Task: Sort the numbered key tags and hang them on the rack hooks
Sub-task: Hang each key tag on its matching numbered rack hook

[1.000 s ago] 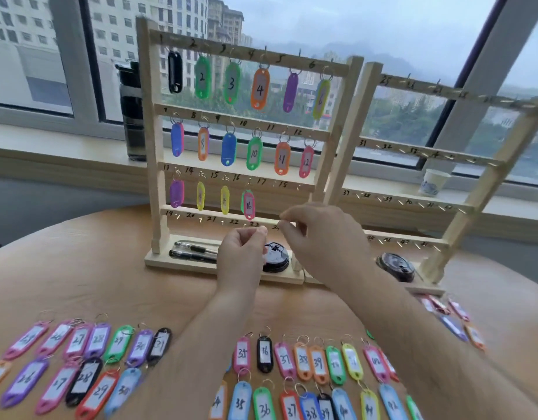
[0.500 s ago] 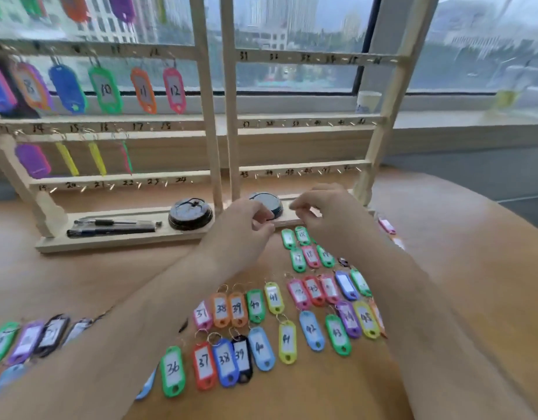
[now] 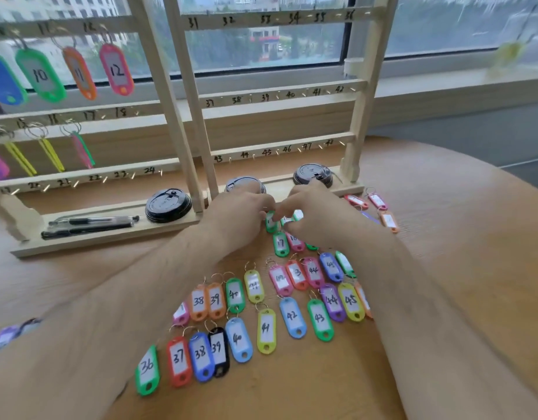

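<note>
Moved closer; pinching green tag (image 3: 271,224) with left hand (image 3: 240,213) and right hand (image 3: 319,216); best lifted straight up, number read first.

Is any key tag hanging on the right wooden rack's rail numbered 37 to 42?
No: every small metal hook along the right wooden rack's rail marked 37 to 42 is bare.

The green tag (image 3: 271,223) between the left hand (image 3: 240,215) and the right hand (image 3: 317,218) is largely covered. Its number cannot be read, and which hand grips it cannot be told. The left rack (image 3: 158,86) is cut off at the top and left edges. A purple tag (image 3: 4,339) is partly hidden by the left forearm (image 3: 110,313). The yellowish object (image 3: 508,53) on the sill (image 3: 443,83) is blurred beyond recognition.
</note>
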